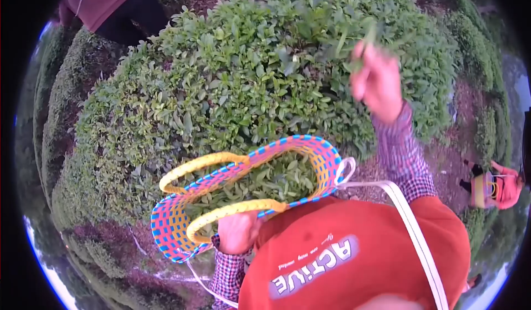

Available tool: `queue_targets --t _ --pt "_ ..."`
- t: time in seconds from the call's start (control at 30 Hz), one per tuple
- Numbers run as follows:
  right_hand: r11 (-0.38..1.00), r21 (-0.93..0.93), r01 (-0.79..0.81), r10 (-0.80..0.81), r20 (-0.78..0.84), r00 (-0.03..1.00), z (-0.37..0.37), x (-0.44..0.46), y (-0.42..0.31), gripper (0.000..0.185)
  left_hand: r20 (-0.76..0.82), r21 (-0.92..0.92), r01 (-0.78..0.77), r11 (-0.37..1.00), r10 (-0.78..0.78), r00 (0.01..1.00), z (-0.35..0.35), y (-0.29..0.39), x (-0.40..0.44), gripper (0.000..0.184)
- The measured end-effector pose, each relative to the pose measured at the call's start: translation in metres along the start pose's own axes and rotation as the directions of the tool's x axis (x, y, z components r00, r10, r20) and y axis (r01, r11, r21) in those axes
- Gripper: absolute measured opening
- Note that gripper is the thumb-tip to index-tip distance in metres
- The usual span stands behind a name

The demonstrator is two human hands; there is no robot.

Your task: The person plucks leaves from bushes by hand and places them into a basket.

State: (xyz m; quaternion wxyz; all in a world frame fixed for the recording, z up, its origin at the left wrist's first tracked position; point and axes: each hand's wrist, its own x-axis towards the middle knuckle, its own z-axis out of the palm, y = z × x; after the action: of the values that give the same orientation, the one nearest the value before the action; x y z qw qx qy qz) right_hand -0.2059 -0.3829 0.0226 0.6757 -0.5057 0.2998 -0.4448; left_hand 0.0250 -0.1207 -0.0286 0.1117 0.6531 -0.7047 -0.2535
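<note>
My left hand (pixel 239 232) is closed at the near yellow handle (pixel 235 207) of a woven basket (pixel 168 230) in blue, pink and yellow. Part of its grip is hidden behind that handle and the rim. Picked green leaves (pixel 265 180) lie inside the basket, which hangs in front of my red top from a white strap (pixel 412 221). Farther forward on the right, my right hand (pixel 379 80) is raised over a leafy tea bush (pixel 232 77). Its fingers are pinched on green leafy shoots (pixel 369 32), blurred by motion.
At the upper left, a person (pixel 108 5) in a maroon top and dark trousers stands beside the bush. Another person (pixel 506 187) in a pinkish-red top is at the far right with a yellowish basket (pixel 483 191). More bush rows (pixel 61 99) run along both sides.
</note>
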Motion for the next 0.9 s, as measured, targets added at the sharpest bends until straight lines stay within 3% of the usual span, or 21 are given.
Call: queue_targets --t 0.03,0.07,0.13,0.2,0.23,0.3,0.33,0.4,0.47,0.53,0.57,0.6,0.67,0.7,0.73,0.8,0.83,0.9 --pt "0.988 -0.155 0.004 0.021 0.156 0.988 0.006 -0.021 0.017 0.021 0.101 0.035 0.042 0.999 -0.045 0.994 -0.006 0.002 0.0 0.018" --pt "0.953 -0.298 0.056 0.041 0.308 0.951 0.012 -0.043 0.034 0.02 0.076 0.046 0.036 0.998 -0.039 0.996 -0.005 0.002 0.001 0.018" --pt "0.907 -0.101 -0.409 0.419 0.313 0.852 0.03 -0.067 0.058 0.017 0.044 0.059 0.031 0.998 -0.034 0.998 -0.001 0.003 -0.005 0.019" --pt "0.809 -0.562 -0.175 0.528 0.561 0.638 0.035 -0.065 0.076 0.015 0.031 0.072 0.029 0.997 -0.031 0.999 0.001 0.004 -0.007 0.019" --pt "0.587 -0.604 0.539 0.269 0.774 0.573 0.032 -0.06 0.092 0.018 0.021 0.08 0.017 0.997 -0.019 1.0 0.003 0.003 -0.008 0.019" --pt "0.791 -0.611 0.035 0.394 0.552 0.734 0.025 -0.051 0.107 0.019 0.011 0.101 0.001 0.995 -0.002 1.0 0.005 0.001 -0.013 0.018" --pt "0.816 -0.526 -0.238 0.502 0.442 0.743 0.025 -0.047 0.114 0.019 0.012 0.106 0.01 0.994 -0.011 1.0 0.006 0.001 -0.016 0.018" --pt "0.789 -0.561 -0.253 0.528 0.407 0.745 0.025 -0.031 0.108 0.019 0.071 0.085 0.037 0.996 -0.043 0.997 0.003 0.0 -0.021 0.018" --pt "0.766 -0.599 -0.235 0.561 0.445 0.698 0.028 -0.025 0.101 0.019 -0.033 0.029 0.046 0.999 -0.046 0.998 0.005 0.004 -0.023 0.018" --pt "0.721 -0.691 -0.048 0.508 0.48 0.716 0.034 -0.023 0.103 0.018 -0.058 0.109 0.025 0.994 -0.019 0.998 0.015 0.002 -0.036 0.016" --pt "0.683 -0.731 0.0 0.553 0.517 0.654 0.042 -0.022 0.1 0.018 -0.073 0.151 0.015 0.988 -0.004 0.997 0.019 0.001 -0.041 0.015" --pt "0.645 -0.762 0.054 0.597 0.546 0.588 0.049 -0.022 0.099 0.017 -0.057 0.07 0.038 0.997 -0.034 0.998 0.009 0.01 -0.04 0.012" --pt "0.663 -0.713 0.228 0.53 0.662 0.53 0.052 -0.029 0.13 0.015 0.036 0.035 0.049 0.998 -0.051 0.998 0.012 0.01 -0.045 0.019" --pt "0.553 -0.59 0.588 0.345 0.805 0.483 0.06 -0.034 0.138 0.016 0.02 -0.069 0.026 0.997 -0.024 0.999 0.01 0.012 -0.045 0.023" --pt "0.483 -0.524 0.701 0.235 0.849 0.473 0.07 -0.04 0.142 0.02 0.082 -0.084 0.031 0.996 -0.024 0.996 0.001 0.015 -0.044 0.026" --pt "0.311 -0.68 0.664 0.592 0.686 0.424 0.095 -0.05 0.137 0.019 0.087 -0.178 0.02 0.984 -0.004 0.996 -0.001 0.017 -0.044 0.028" --pt "0.374 -0.635 0.676 0.554 0.738 0.386 0.095 -0.054 0.148 0.012 0.113 -0.18 0.043 0.983 -0.023 0.993 -0.003 0.018 -0.044 0.028" --pt "0.316 -0.522 0.792 0.511 0.797 0.322 0.096 -0.058 0.168 0.01 0.154 -0.181 0.075 0.981 -0.047 0.987 -0.007 0.023 -0.041 0.028"
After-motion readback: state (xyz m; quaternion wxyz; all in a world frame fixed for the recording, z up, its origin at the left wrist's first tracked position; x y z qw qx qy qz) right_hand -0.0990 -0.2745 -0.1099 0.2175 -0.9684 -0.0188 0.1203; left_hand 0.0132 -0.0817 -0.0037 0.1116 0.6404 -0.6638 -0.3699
